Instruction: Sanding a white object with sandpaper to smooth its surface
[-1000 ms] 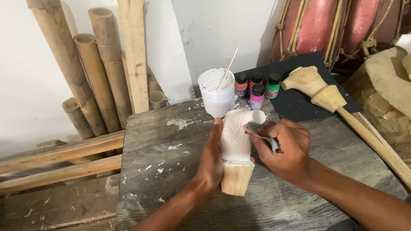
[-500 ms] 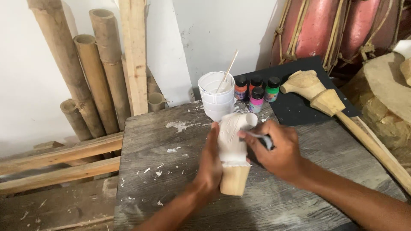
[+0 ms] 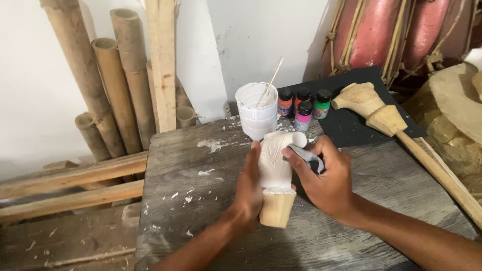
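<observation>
At the far left, several bamboo poles [image 3: 108,85] lean against the white wall, with a flat wooden plank [image 3: 163,60] standing beside them. Below, two wooden beams [image 3: 70,183] lie along the left edge of the worktop [image 3: 191,211], a grey, worn wooden board with white paint spots.

Near the middle of the worktop, the left hand [image 3: 249,193] is closed around the carved wooden piece [image 3: 275,175] from its left side and holds it upright. The upper part of this piece is painted white, and its lower end is bare wood that rests on the board. The right hand [image 3: 326,178] touches the piece from the right side, with its fingers bent around a small brush whose bristles I cannot see clearly.

Behind the piece, at the far edge of the worktop, stands a white cup [image 3: 257,111] with a thin stick in it. Just right of it are four small paint bottles [image 3: 304,108] on a black sheet [image 3: 351,125]. Further right, an unpainted carved staff [image 3: 401,133] lies across the far right corner.
</observation>
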